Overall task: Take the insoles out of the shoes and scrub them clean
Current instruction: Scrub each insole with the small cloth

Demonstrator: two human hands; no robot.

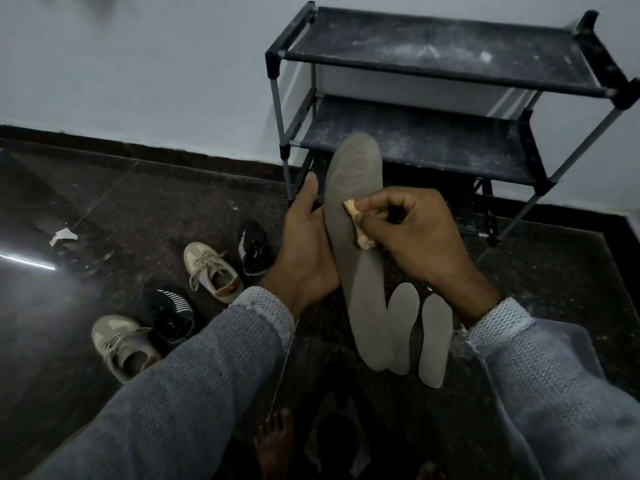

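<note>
My left hand [306, 247] holds a long grey insole [360, 258] by its left edge, toe end pointing up and away. My right hand [415, 233] pinches a small tan cloth [360, 223] and presses it against the insole's middle. Two more grey insoles [403, 327] [434, 341] lie on the dark floor below my hands. A pair of beige lace-up sneakers [211, 268] [121, 341] and a pair of black shoes with white stripes [254, 247] [169, 313] stand on the floor to the left.
A dusty black two-shelf shoe rack [446, 77] stands against the pale wall ahead on the right. A scrap of white paper [62, 235] lies on the floor at left. My bare feet [273, 441] show at the bottom beside a dark object I cannot identify.
</note>
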